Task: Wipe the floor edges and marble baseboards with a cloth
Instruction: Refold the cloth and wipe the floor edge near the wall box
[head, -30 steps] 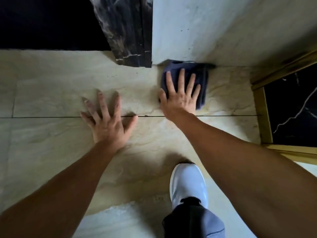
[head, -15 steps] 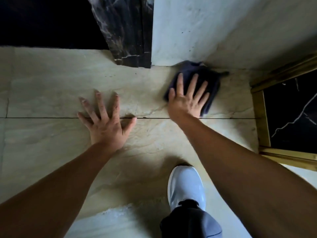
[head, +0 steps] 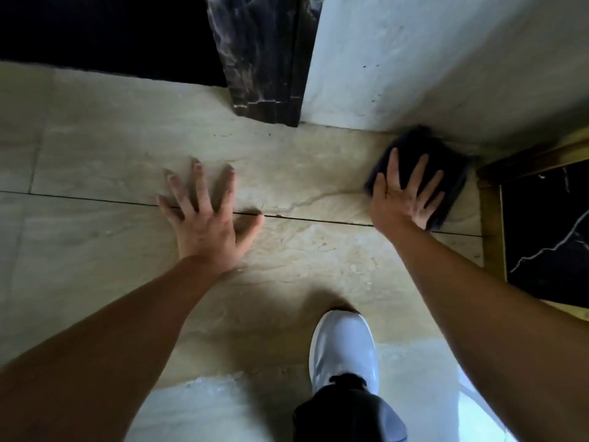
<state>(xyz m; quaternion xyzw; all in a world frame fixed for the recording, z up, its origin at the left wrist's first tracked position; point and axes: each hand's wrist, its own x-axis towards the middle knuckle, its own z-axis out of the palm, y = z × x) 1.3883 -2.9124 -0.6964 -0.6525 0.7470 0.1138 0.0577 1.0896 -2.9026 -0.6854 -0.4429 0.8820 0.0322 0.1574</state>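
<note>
A dark blue folded cloth point(head: 424, 154) lies on the beige marble floor point(head: 111, 154), pushed into the corner where the pale marble baseboard point(head: 414, 74) meets a gold-trimmed black panel point(head: 548, 234). My right hand point(head: 403, 194) presses flat on the cloth with fingers spread. My left hand point(head: 207, 218) rests flat on the bare floor, fingers apart, holding nothing, well to the left of the cloth.
A black veined marble door frame point(head: 264, 59) stands left of the pale baseboard, with a dark opening point(head: 95, 27) beyond it. My white shoe point(head: 344, 346) is planted on the floor between my arms. A tile joint point(head: 318, 219) runs across under both hands.
My right hand has slid the cloth to the right along the foot of the pale baseboard, from near the black frame into the corner by the gold trim. The left hand stayed planted.
</note>
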